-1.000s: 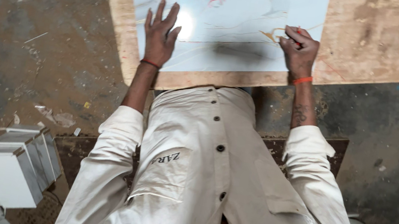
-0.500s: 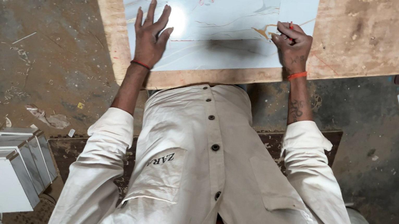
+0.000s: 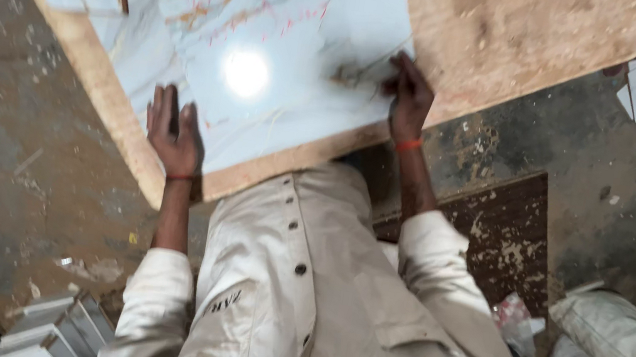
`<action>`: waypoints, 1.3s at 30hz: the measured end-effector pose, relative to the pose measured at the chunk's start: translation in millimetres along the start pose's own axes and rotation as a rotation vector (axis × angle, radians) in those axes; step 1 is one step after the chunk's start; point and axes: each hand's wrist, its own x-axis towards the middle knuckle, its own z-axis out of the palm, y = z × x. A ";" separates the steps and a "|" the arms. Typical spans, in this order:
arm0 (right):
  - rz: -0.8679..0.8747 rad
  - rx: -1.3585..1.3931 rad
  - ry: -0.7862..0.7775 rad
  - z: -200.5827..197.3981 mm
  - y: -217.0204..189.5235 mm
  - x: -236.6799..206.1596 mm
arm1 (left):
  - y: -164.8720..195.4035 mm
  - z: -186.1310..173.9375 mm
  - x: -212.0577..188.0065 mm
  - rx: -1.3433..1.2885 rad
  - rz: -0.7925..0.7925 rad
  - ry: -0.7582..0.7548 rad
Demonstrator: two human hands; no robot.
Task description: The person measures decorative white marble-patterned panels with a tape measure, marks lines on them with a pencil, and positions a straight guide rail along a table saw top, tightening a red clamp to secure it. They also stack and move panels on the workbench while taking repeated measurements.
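The left hand [image 3: 171, 136] lies flat and spread on the near edge of the glossy marble-patterned tile [image 3: 269, 54], gripping nothing — likely pinning it steady. The tile rests on a worn plywood board [image 3: 507, 39], white with orange and grey veins, a light glaring off it. The right hand [image 3: 407, 98] is curled at the tile's right edge — whether it holds a tool is too blurred to tell
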 end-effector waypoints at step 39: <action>0.345 0.091 0.062 40.2 -58.7 76.9 | 19.9 -21.2 424.6 0.387 0.362 -0.311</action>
